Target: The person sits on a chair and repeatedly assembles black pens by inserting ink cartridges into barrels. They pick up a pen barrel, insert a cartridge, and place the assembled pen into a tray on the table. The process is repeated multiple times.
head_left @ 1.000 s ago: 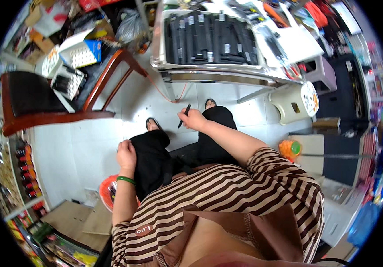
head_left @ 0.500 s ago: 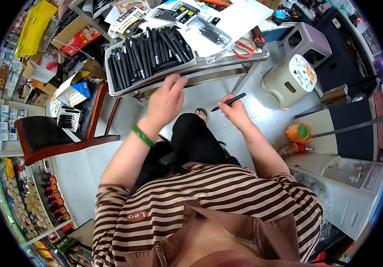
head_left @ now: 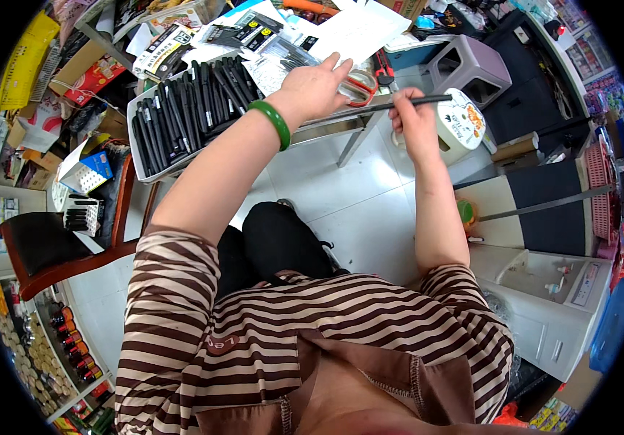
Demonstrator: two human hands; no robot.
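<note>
My right hand (head_left: 415,119) is closed around a black pen (head_left: 439,98), which lies sideways across the fingers above the right end of the table. My left hand (head_left: 313,88), with a green bangle at the wrist, reaches over the table with its fingers spread. It is over a clear plastic pack of thin black sticks (head_left: 286,56) and beside the red-handled scissors (head_left: 360,88); whether it touches either cannot be made out. Left of it stands a white tray (head_left: 136,154) full of black pens (head_left: 188,109), partly hidden by my left forearm.
White paper (head_left: 362,29) and black-and-yellow packets (head_left: 257,32) lie further back on the table. A patterned cream stool (head_left: 460,127) and a mauve stool (head_left: 471,69) stand at the right. On the left is a wooden chair (head_left: 123,210) with a black seat, holding an opened box.
My left hand has moved right and away from me, from the tray's front to the packs. My right hand has risen to the right with the pen. The view has shifted right.
</note>
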